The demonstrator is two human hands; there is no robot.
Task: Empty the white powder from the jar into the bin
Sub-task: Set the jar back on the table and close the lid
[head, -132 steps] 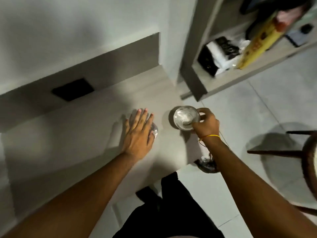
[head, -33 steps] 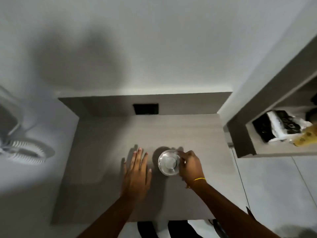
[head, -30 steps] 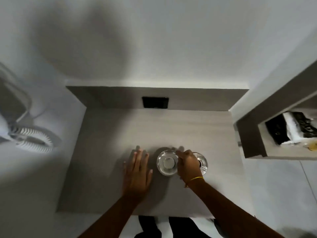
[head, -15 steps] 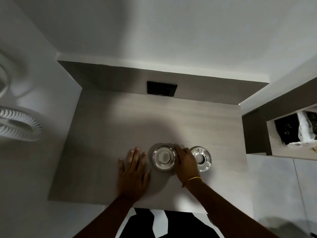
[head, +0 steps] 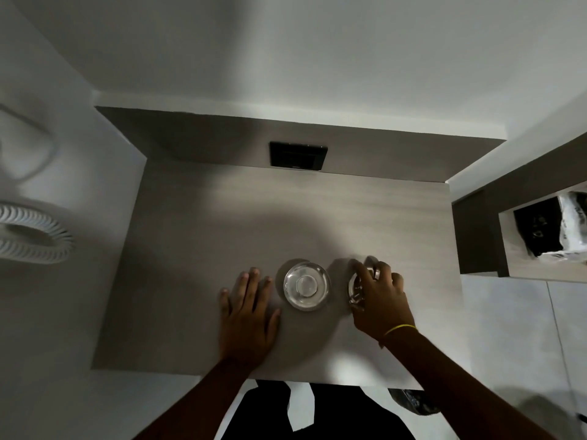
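Note:
A round clear glass jar point(head: 306, 285) stands on the grey table point(head: 197, 249), seen from straight above, with a pale round patch at its centre. My left hand point(head: 247, 312) lies flat on the table just left of it, fingers spread, holding nothing. To the jar's right sits a second glass jar point(head: 355, 289), mostly hidden under my right hand point(head: 379, 300), whose fingers curl over and around it. A dark bin point(head: 413, 404) peeks out below the table's front edge at the right.
A black socket plate point(head: 298, 155) is set in the table's back panel. A white ribbed hose point(head: 31, 246) hangs on the left wall. A shelf point(head: 521, 258) at the right holds black and white packets. Grey floor tiles lie to the right.
My right hand has left the middle jar and moved right onto the second glass jar. My left hand has stayed flat on the table.

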